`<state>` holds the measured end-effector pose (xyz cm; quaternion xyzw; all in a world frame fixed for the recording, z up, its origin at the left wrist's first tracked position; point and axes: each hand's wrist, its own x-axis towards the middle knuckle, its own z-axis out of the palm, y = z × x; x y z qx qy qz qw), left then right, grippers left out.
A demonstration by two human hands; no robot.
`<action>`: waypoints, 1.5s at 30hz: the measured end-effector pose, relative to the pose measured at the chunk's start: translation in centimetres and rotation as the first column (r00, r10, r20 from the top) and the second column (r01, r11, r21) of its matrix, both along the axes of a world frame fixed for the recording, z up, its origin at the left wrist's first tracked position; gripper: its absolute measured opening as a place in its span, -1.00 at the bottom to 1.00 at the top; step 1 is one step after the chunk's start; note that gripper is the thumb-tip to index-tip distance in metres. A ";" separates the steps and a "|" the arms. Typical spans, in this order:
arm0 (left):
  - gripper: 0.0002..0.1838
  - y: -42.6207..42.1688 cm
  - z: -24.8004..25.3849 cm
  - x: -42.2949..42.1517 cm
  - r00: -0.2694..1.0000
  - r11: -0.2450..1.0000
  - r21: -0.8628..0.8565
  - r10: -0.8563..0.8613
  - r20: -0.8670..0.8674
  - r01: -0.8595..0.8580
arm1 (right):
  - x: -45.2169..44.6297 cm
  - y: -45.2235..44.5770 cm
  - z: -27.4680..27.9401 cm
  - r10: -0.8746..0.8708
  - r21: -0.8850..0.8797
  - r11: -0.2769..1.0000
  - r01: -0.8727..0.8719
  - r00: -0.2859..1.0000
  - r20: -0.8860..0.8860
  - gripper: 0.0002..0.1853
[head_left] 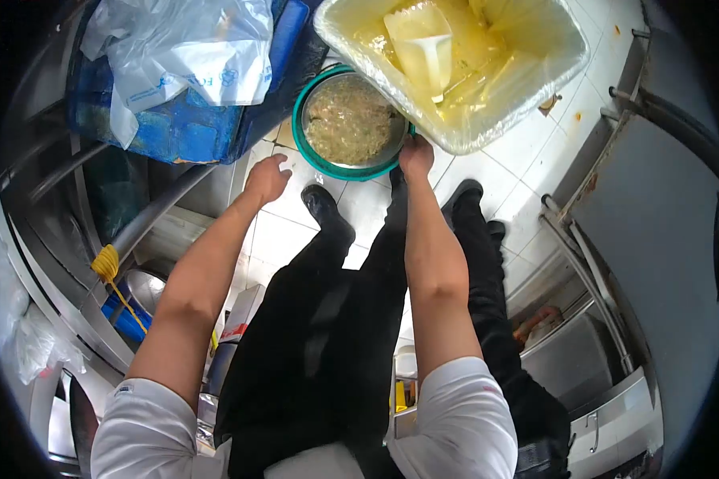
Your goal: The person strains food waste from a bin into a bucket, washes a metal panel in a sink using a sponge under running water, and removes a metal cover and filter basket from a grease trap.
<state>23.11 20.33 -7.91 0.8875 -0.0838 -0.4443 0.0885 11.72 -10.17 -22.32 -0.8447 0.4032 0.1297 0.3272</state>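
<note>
While clamping the right hand (416, 157) onto the rim of one round green plastic basin (347, 173) at twelve o'clock, holding the left hand (268, 180) empty at eleven, with fingers loosely apart. Seeing inside it one metal bowl (395, 140) of wet, lumpy mixture (350, 124), and at one o'clock one film-lined bin (475, 144) containing one pale scoop (435, 60).

Blue lettering (198, 81), small emblem (229, 77), pale plastic bag (190, 49), wording too small to read

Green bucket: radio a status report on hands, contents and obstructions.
Right hand closed on green bucket at its edge. Left hand open, empty. Lumpy mix inside. Plastic-lined bin overlaps bucket's edge in view.
</note>
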 end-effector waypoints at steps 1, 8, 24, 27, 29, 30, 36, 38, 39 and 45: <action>-0.54 -0.1 0.0 0.3 1.000 1.000 0.005 0.008 0.000 -0.008 | 0.2 0.5 -0.8 -0.073 0.117 0.991 0.060 0.990 0.117 -0.62; -0.53 -0.2 0.3 1.4 0.998 0.998 -0.010 -0.058 0.003 0.058 | 0.8 0.9 2.2 -0.085 0.093 0.994 0.065 0.968 0.236 -0.66; -0.54 -0.8 0.7 1.7 0.999 1.000 0.006 -0.007 0.037 0.007 | 1.7 0.7 1.7 -0.106 0.162 0.982 0.097 0.993 0.047 -0.60; -0.54 -1.7 0.4 1.3 0.999 0.999 -0.029 0.018 0.031 -0.017 | 1.0 -0.2 3.8 -0.022 0.162 0.987 0.023 1.000 -0.006 -0.60; -0.54 -2.5 -0.1 1.7 0.997 0.998 -0.023 0.059 0.040 -0.058 | 2.3 0.4 6.5 -0.138 0.097 0.986 0.132 0.989 0.057 -0.62; -0.54 -2.6 -0.4 1.5 0.996 0.997 -0.019 0.078 0.034 -0.077 | 2.2 0.9 7.5 -0.195 0.068 0.980 0.190 0.977 0.083 -0.63; -0.53 -4.0 -1.1 1.1 0.970 0.968 -0.062 0.242 -0.002 -0.241 | 2.0 2.9 7.4 0.140 -0.180 0.980 -0.085 0.937 0.321 -0.56; -0.52 -4.1 -2.0 0.7 0.965 0.966 -0.110 0.243 0.097 -0.232 | 2.1 3.2 7.4 0.249 -0.237 0.954 -0.186 0.929 0.273 -0.50; -0.52 -4.6 -1.9 1.3 0.959 0.964 -0.121 0.250 0.132 -0.235 | 2.6 3.0 7.0 0.302 -0.267 0.935 -0.234 0.919 0.252 -0.47; -0.55 -6.7 -2.4 4.8 0.934 0.973 -0.207 0.165 0.317 -0.102 | 4.2 2.0 2.5 0.418 -0.342 0.877 -0.336 0.886 0.199 -0.37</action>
